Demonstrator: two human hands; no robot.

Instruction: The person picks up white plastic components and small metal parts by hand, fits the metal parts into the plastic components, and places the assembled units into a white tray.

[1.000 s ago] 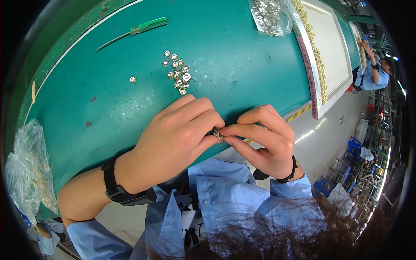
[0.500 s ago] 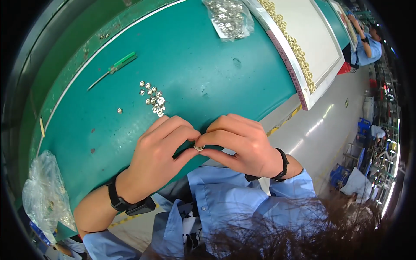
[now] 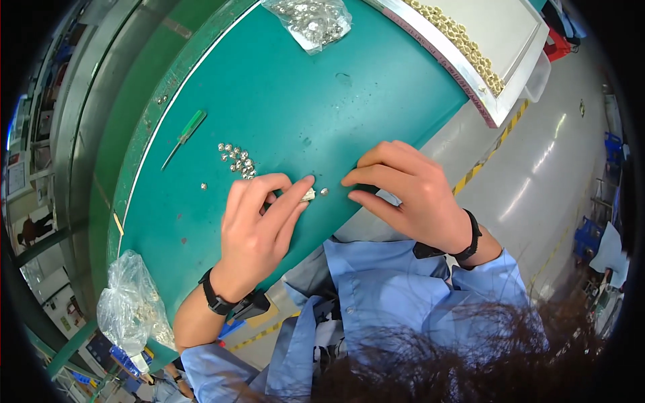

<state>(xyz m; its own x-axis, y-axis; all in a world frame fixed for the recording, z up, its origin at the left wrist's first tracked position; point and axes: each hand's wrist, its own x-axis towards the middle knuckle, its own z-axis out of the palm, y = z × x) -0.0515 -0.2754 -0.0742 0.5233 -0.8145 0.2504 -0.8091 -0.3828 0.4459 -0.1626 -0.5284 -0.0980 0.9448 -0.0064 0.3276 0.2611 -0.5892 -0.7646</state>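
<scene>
Between its thumb and fingertips, my left hand (image 3: 259, 225) pinches a small pale gold metal piece (image 3: 308, 195), partly covered by the fingers. Just beyond those fingertips a small round silver metal part (image 3: 324, 191) lies on the green table mat (image 3: 282, 101). My right hand (image 3: 413, 195) hovers to the right of it, thumb and forefinger apart, with nothing seen between them. A cluster of several similar silver parts (image 3: 238, 161) sits just past my left hand, and a single silver part (image 3: 203, 186) lies to its left.
A green-handled screwdriver (image 3: 185, 138) lies at the far left of the mat. Clear plastic bags of metal parts rest at the back (image 3: 312, 23) and at the left edge (image 3: 131, 305). A white-framed tray (image 3: 494, 114) at the far right holds several brass-coloured pieces (image 3: 463, 43).
My hands, together half a second ago, are now apart. The right has moved right and come off the small piece, which stays in my left. A silver part now shows on the mat between them.
</scene>
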